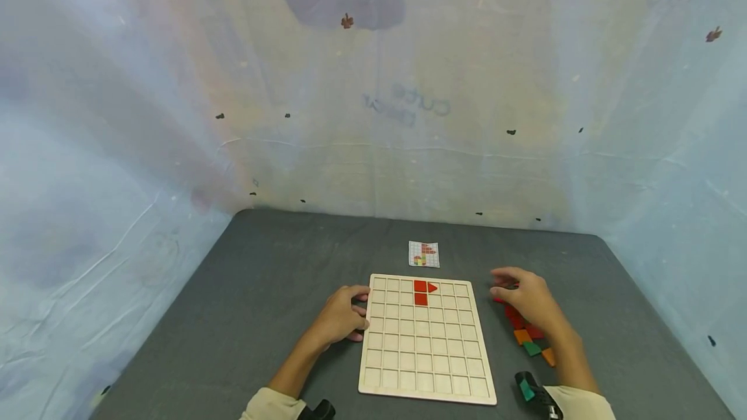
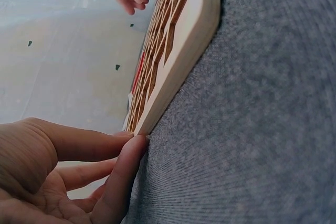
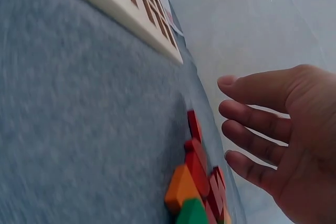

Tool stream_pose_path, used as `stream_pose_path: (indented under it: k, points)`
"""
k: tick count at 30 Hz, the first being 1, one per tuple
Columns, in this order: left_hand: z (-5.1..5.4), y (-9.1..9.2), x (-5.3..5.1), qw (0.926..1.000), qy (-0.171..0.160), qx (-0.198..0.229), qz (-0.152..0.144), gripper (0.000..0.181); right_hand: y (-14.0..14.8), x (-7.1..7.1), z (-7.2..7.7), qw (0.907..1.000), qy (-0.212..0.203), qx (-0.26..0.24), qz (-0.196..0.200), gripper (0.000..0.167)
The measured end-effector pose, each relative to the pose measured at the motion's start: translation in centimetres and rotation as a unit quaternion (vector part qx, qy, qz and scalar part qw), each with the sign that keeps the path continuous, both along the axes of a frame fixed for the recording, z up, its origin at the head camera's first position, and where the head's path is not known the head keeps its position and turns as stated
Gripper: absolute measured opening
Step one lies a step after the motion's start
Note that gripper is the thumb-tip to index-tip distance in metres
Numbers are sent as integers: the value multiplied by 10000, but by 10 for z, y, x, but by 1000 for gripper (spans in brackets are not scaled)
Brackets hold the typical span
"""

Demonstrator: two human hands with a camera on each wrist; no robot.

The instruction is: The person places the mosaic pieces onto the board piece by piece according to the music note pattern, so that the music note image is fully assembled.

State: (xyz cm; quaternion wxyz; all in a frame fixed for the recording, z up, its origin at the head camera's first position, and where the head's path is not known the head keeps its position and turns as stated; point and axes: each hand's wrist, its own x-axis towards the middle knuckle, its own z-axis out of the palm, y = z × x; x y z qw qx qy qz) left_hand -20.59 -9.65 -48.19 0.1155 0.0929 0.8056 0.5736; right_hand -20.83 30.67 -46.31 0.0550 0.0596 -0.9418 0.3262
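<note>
One grid board (image 1: 423,345) was pinched at its left edge by the left hand (image 1: 340,316), three red pieces (image 1: 421,286) were set in its far rows, and the loosely spread right hand (image 1: 530,293) was held right, beside loose pieces (image 1: 532,348): two orange, one green, several red.

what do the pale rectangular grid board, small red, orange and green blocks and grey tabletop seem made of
Pale rectangular grid board: probably matte wood; cream edge, brownish cell walls.
Small red, orange and green blocks: painted wood or plastic, unclear; smooth, solid colour.
Grey tabletop: apparently matte fabric; fine woven texture.
</note>
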Motion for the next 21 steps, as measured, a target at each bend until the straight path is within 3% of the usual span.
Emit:
stream_pose_path:
  k: [11,21]
  points:
    - [4,0,1,10000,-35,-21,-5,67,26,7,-1,9991,-28,115,-410,44]
    - [3,0,1,10000,-34,-4,-22,68,39,9,-3,9964,-499,95,-685,47]
